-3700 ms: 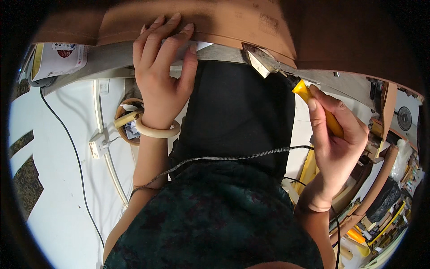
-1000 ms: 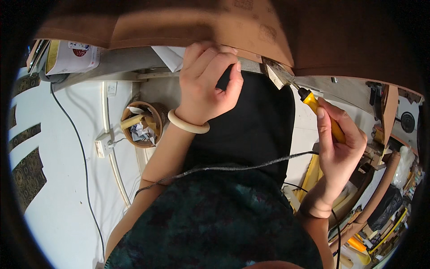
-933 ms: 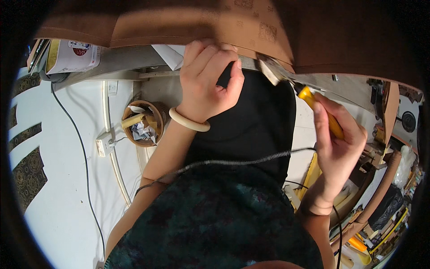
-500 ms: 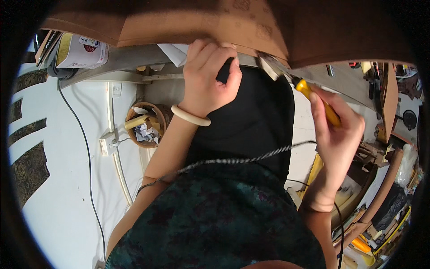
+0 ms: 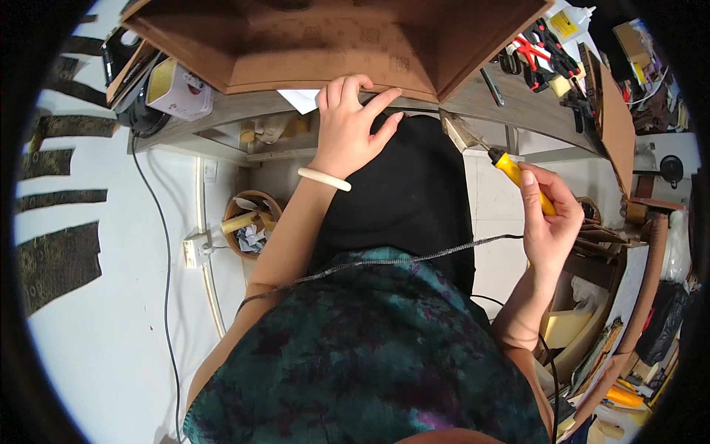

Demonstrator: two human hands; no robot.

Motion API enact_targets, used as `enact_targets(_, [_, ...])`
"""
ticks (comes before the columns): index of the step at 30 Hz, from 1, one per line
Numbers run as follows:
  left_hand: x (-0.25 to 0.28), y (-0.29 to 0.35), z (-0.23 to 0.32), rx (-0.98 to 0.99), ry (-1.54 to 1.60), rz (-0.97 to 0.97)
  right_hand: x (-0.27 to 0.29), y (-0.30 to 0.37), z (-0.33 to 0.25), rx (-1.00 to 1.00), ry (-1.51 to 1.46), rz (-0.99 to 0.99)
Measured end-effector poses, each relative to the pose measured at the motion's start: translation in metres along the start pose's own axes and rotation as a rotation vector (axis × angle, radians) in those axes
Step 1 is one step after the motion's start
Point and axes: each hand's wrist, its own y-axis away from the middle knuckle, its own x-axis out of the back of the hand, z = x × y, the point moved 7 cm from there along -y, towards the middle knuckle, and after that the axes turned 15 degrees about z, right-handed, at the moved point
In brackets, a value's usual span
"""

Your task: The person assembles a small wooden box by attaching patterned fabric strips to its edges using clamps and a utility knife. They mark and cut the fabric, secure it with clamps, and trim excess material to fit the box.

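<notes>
Brown cardboard box [image 5: 325, 44] lies on the table [image 5: 518, 111]. Left hand [image 5: 351, 122] presses spread fingers on its near edge. Right hand [image 5: 551, 214], beside the box, grips a yellow-handled scraper [image 5: 488, 152].

A single head-worn fisheye camera looks steeply down the person's front, close enough that the patterned top [image 5: 370, 348] fills the lower frame. The view faces the near edge of a grey workbench [image 5: 518, 111], which curves across the top with a brown board [image 5: 333, 44] on it. The left hand [image 5: 351, 122] and right hand [image 5: 551, 222] enter from below. White floor [image 5: 111, 311] spreads to the left, cluttered shelving [image 5: 614, 311] to the right. Straight edges bow toward the dark circular rim.
</notes>
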Motion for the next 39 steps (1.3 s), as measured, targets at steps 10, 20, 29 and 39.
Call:
enact_targets(10, [0.138, 0.05, -0.05, 0.321, -0.226, 0.352, -0.091, 0.014, -0.072, -0.057, -0.479, -0.346])
enact_targets(20, [0.159, 0.156, -0.059, 0.745, -0.009, 0.229, -0.26, 0.012, -0.309, 0.719, -0.274, -0.228])
enact_targets(29, [0.218, 0.053, 0.033, 0.658, 0.8, -0.287, -0.398, 0.017, -0.303, 0.735, -0.086, -0.364])
enact_targets(39, [0.321, 0.013, -0.004, 0.712, 0.597, 0.559, -0.314, 0.047, -0.291, 0.648, -0.488, -0.197])
